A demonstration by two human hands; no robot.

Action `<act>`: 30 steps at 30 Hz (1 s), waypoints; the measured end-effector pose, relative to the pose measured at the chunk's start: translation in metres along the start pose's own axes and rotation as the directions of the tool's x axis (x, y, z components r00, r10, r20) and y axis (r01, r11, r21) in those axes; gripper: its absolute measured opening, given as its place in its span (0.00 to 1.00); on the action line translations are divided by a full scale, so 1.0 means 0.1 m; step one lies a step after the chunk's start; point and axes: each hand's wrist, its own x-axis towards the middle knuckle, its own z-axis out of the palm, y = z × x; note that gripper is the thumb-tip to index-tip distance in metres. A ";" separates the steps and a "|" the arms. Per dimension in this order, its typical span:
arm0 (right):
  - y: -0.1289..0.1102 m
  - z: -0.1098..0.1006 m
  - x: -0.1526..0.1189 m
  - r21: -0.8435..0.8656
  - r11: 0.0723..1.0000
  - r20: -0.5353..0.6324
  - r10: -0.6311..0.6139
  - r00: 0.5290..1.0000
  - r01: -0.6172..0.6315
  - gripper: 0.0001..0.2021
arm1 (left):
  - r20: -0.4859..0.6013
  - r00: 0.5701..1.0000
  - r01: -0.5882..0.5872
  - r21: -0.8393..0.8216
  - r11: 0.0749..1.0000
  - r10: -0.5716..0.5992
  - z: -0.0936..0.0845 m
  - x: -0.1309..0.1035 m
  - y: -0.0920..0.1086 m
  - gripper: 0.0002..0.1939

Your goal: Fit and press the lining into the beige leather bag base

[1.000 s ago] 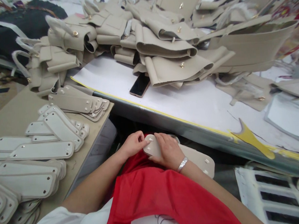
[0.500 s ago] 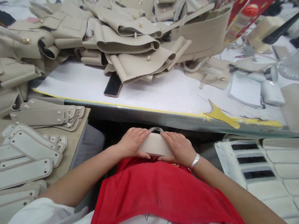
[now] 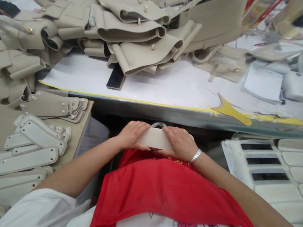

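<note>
Low in front of my red apron, both hands grip a small beige bag piece (image 3: 155, 139) with a loop like a plastic-wrapped handle (image 3: 159, 125) on its far side. My left hand (image 3: 134, 134) closes round its left end, thumb along the near edge. The opposite end is held by my right hand (image 3: 181, 144), its fingers over the top and thumb at the near side. The underside of the piece is hidden.
Beige bag bodies (image 3: 132, 28) are heaped along the white worktable (image 3: 165, 91). A phone (image 3: 115, 76) and a yellow tool (image 3: 231, 111) lie near its edge. Stacked straps (image 3: 42, 135) are on my left, a rack of pale pieces (image 3: 263, 161) on my right.
The camera view has shifted slightly, so the table appears higher and closer. Both hands keep the same hold on the beige bag piece.
</note>
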 end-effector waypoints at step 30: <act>0.46 -0.23 -0.28 0.263 0.861 0.279 0.365 0.888 -0.436 0.20 | 0.188 0.925 0.372 -0.615 0.695 -0.329 -0.19 -0.20 -0.37 0.25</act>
